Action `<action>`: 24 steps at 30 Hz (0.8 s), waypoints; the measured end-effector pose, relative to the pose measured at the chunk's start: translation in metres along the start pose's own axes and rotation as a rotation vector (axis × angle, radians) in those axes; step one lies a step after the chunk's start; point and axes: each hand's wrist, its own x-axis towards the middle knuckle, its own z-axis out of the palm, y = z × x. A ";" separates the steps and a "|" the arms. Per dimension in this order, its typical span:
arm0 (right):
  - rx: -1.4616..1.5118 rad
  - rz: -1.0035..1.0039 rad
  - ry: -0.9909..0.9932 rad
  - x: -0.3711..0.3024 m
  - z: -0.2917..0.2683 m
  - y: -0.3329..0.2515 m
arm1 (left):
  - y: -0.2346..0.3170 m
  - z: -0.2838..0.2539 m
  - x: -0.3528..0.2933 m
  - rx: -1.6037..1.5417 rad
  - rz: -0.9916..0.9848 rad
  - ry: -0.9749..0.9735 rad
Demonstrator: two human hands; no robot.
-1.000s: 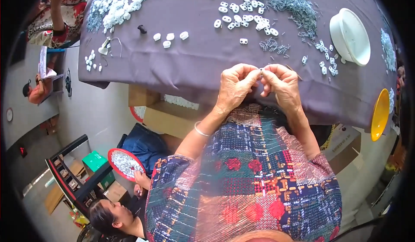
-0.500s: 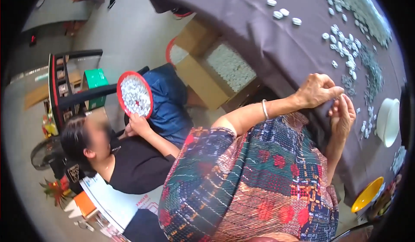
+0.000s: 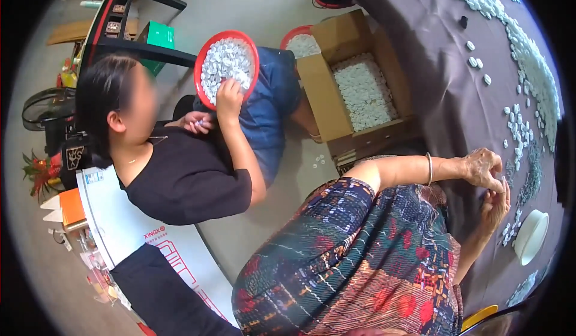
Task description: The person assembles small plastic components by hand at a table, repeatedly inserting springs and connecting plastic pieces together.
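My left hand (image 3: 483, 169), below a forearm with a pale bangle, is closed with its fingertips pinched together. My right hand (image 3: 495, 207) is closed just nearer to me, its fingertips meeting those of the left. Whatever sits between the fingers is too small to make out. Both hands are over the near edge of a table with a dark cloth (image 3: 444, 78). Beyond them lie loose white oval pieces (image 3: 519, 129) and a heap of thin grey-green pieces (image 3: 531, 177). A white bowl (image 3: 531, 237) stands to the right of my hands.
A long pile of white pieces (image 3: 534, 60) runs along the table. An open cardboard box (image 3: 327, 93) with white pieces stands on the floor. At my left a seated person (image 3: 186, 183) reaches into a red tray (image 3: 254, 54) of such pieces. A yellow bowl (image 3: 480, 317) shows low at right.
My view has swung left, so table and hands appear farther right and lower. My fingertips stay together. The other person's hand has moved from the tray's rim to the pieces inside.
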 end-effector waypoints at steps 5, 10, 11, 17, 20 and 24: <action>-0.156 -0.065 -0.007 0.003 0.005 -0.002 | -0.012 0.007 0.009 0.072 0.023 -0.037; -0.600 -0.486 -0.052 0.002 0.003 -0.002 | -0.013 0.011 0.008 0.062 0.031 -0.089; -0.314 -0.248 0.028 0.008 0.004 -0.007 | -0.014 0.011 0.007 0.059 0.052 -0.084; -0.107 -0.096 -0.008 0.033 -0.016 0.005 | -0.031 0.015 0.010 0.087 0.124 -0.059; -0.129 -0.107 0.000 0.039 -0.017 0.002 | -0.032 0.016 0.009 0.123 0.192 -0.044; 0.000 0.089 -0.010 0.037 -0.016 -0.004 | -0.021 0.017 0.000 0.065 0.144 -0.147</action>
